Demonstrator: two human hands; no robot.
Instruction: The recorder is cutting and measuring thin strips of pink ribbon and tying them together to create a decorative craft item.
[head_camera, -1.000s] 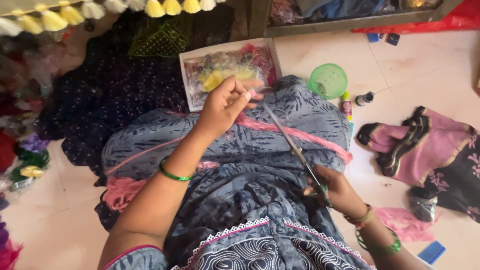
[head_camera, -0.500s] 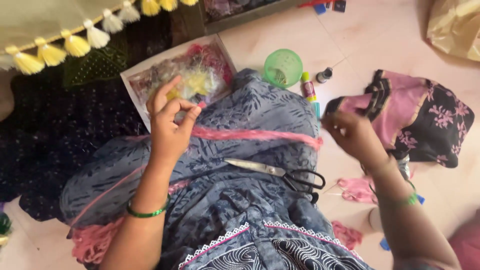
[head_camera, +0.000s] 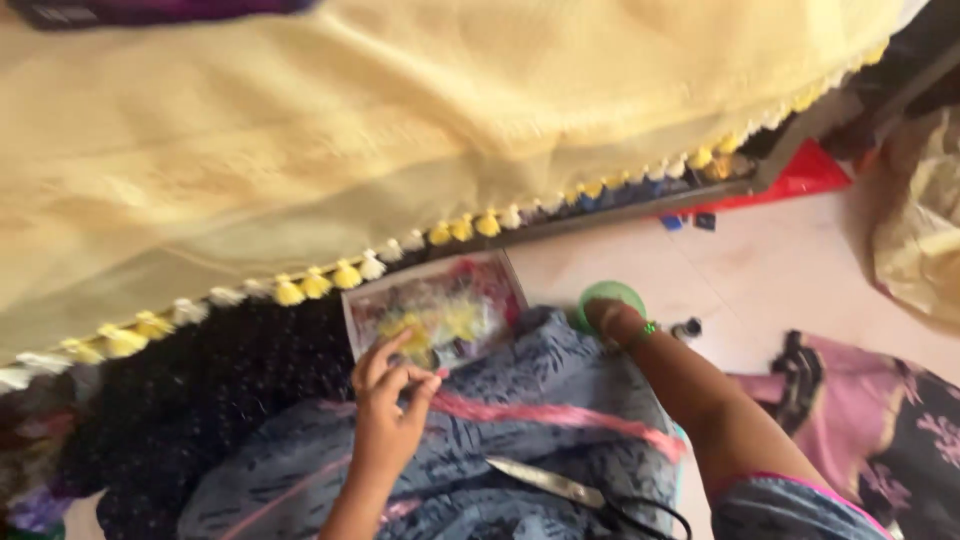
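My left hand (head_camera: 388, 405) rests over a blue patterned fabric (head_camera: 520, 450), thumb and fingers pinched together at the left end of a pink strip (head_camera: 560, 415) that runs across the fabric. My right hand (head_camera: 612, 320) reaches far forward, its fingertips dipping into a small green cup (head_camera: 608, 293) on the floor; what the fingers hold is hidden. A green bangle circles that wrist. Scissors (head_camera: 555, 483) with black handles lie on the blue fabric between my arms, touched by neither hand.
A flat tray (head_camera: 440, 312) of yellow and pink thread bundles lies just beyond my left hand. A pale yellow cloth (head_camera: 400, 140) edged with tassels fills the top. Dark dotted fabric (head_camera: 200, 400) lies left, pink-and-black cloth (head_camera: 880, 430) right, a small bottle (head_camera: 688, 327) beside the cup.
My right hand let go of the scissors, which now lie on the fabric, and moved forward into the green cup. The view tilted up toward the yellow cloth. My left hand stayed pinched.
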